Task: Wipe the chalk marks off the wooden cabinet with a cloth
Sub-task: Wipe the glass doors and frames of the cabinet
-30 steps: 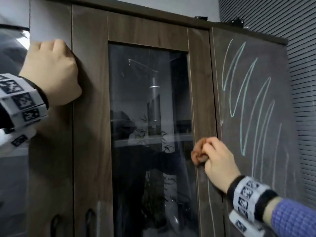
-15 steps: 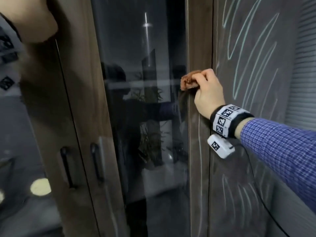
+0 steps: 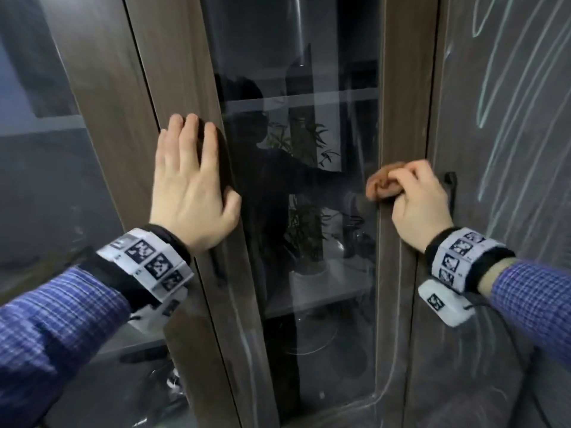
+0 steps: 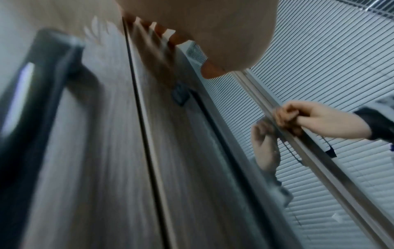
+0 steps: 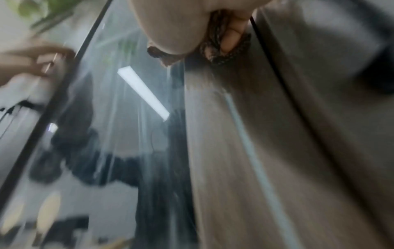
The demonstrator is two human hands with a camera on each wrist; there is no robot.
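Right hand (image 3: 420, 208), its grip bunched round the brown cloth (image 3: 383, 185), presses it on the cabinet's (image 3: 173, 72) right door stile, a vertical chalk line (image 5: 251, 148) running directly below it; left hand (image 3: 188, 186) lies flat, fingers straight, on the centre stile.

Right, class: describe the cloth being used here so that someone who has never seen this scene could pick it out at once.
Start at the dark wooden cabinet with its glass door panel. Go to the wooden door frame strip on the panel's right edge, where the right hand grips something against the wood. That bunched reddish-brown cloth is the only soft, warm-coloured thing there; the left hand rests flat and holds nothing.
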